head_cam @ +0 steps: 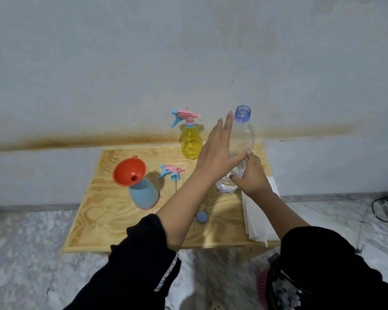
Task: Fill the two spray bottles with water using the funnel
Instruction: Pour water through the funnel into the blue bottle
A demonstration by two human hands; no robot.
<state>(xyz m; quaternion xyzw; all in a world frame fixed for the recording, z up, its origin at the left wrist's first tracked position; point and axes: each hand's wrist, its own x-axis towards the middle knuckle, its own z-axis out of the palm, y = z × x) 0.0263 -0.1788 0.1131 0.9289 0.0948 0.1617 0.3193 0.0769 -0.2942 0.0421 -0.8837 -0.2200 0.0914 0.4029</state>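
Dim, flat light; short shadows fall right of objects; near edges blurred; wide-angle bending; glare top right.

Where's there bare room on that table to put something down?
Bare wood lies at the near left of the table, between the blue bottle and the cap. The right side is crowded: left hand, right hand, water bottle, paper.

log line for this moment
right hand grips water bottle | left hand open beside it | funnel in blue bottle | yellow bottle closed
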